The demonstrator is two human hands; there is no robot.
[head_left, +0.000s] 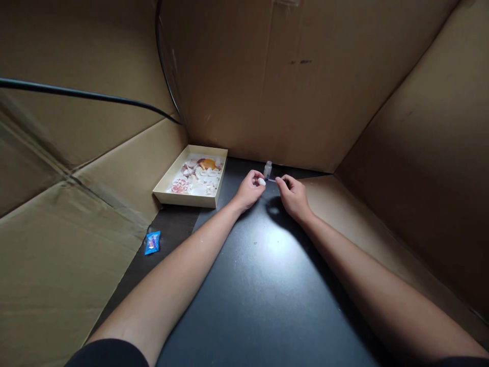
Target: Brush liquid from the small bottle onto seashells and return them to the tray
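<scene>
My left hand (250, 191) is closed, pinching a small rounded white object (262, 181) that looks like a shell. Between the fingertips of my right hand (292, 196) is a thin light stick with a dark end (271, 179), perhaps a small brush. Its dark end points left and sits close beside the white object; whether they touch I cannot tell. Just behind both hands a small clear glass bottle (268, 169) stands upright, with pale contents in its lower part.
A cream shallow box (186, 200) with several shell-like pieces in it stands at the back left. Nearer lies a blue wrapped packet (153, 242). Cardboard walls (244, 86) enclose the dark table (244, 295). A black cable (95, 95) crosses the upper left.
</scene>
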